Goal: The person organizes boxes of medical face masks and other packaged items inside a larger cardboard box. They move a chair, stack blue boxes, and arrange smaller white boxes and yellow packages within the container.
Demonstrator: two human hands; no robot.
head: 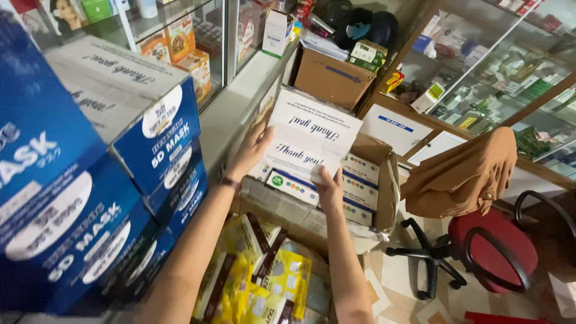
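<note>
White box: a white carton of face masks with script lettering (309,139) was held up by both hands over an open brown cardboard carton (384,186); it was tilted, its top side toward the camera.
Left hand: the left hand (252,150) was pressed against the left edge of the white box, the fingers spread a little and lying flat along the side.
Right hand: the right hand (328,187) held the lower edge of the white box from below, the thumb on the front face; the other fingers were hidden behind it, so I cannot tell how they were placed.
Cardboard carton: it stood on the floor, flaps open, with more white boxes with coloured labels (360,180) packed inside in rows.
Blue stack: blue and white mask boxes (120,180) were piled high at the left, close to the left forearm.
Yellow packets: yellow and brown packets (264,276) lay under the forearms, near the camera.
Chair: a red office chair (498,246) stood at the right, with an ochre cloth (468,174) hanging over its back.
Shelves: glass cabinets with small packages (504,78) were behind, well apart from the hands.
</note>
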